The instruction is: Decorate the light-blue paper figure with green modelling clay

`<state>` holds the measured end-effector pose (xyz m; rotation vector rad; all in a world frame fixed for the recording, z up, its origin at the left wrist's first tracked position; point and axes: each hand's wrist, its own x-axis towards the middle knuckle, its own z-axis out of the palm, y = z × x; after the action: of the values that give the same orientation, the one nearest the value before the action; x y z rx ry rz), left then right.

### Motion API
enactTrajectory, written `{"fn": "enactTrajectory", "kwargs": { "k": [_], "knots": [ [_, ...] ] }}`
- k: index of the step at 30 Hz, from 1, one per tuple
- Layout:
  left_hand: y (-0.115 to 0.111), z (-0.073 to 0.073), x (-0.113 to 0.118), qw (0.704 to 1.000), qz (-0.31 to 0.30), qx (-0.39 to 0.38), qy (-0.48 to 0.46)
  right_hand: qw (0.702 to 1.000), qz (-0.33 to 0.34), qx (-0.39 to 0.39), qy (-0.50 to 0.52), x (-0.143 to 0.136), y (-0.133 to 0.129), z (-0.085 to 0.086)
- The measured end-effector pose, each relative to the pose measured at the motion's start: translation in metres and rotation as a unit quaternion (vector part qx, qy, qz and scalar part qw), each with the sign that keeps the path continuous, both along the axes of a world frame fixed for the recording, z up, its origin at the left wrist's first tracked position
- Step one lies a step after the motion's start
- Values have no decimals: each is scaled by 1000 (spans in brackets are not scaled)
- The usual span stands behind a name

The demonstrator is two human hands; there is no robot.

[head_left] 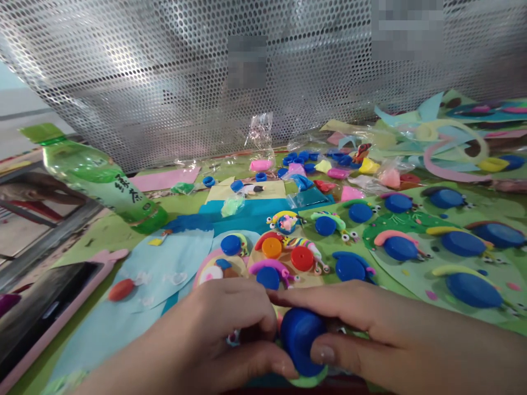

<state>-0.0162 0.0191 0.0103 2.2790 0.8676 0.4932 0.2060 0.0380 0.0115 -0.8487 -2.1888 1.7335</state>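
Note:
At the near middle, a dark blue bottle cap (302,337) is held between both hands. A pale green clay strip (310,380) curves under its lower edge. My right hand (370,323) grips the cap, thumb on its near face and fingers stretched along its far side. My left hand (236,323) is closed at the cap's left side, its thumb tip by the strip and its index finger bent. Just beyond lie clay snails with bottle-cap shells, among them a blue one with magenta clay (267,277), an orange one (272,248) and a red one (302,258).
A green tea bottle (99,178) leans at the left, above a phone in a pink case (53,318). More blue-cap snails (473,289) cover the right side. Colored clay packets (298,169) and paper scraps (453,148) lie before a perforated metal panel (185,71).

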Motion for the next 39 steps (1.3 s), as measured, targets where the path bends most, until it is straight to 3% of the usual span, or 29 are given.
{"fn": "enactTrajectory", "kwargs": {
  "k": [5,8,11,15,18,23,29,34,39],
  "knots": [
    [-1,8,0,995,34,-85,26,999,-35,21,-16,4,1,-4],
    [-4,5,-2,992,30,-111,56,999,-52,11,6,3,2,-6],
    [-8,-2,-3,996,48,-61,50,998,-50,-25,29,1,1,-6],
    [-14,-8,0,988,133,77,36,997,-51,-49,33,0,1,-5],
    [-16,-10,2,978,163,126,38,998,-40,-50,15,-2,1,0],
    [-14,-10,5,979,167,112,34,996,-22,-81,18,-3,1,7],
    [-11,6,8,993,88,81,-6,997,-24,-61,39,-2,0,6],
    [-16,4,11,977,151,149,-3,997,-6,-72,41,-4,-1,8],
    [-19,-6,16,977,154,148,5,984,-6,-167,61,-10,-4,4]
  ]
}}
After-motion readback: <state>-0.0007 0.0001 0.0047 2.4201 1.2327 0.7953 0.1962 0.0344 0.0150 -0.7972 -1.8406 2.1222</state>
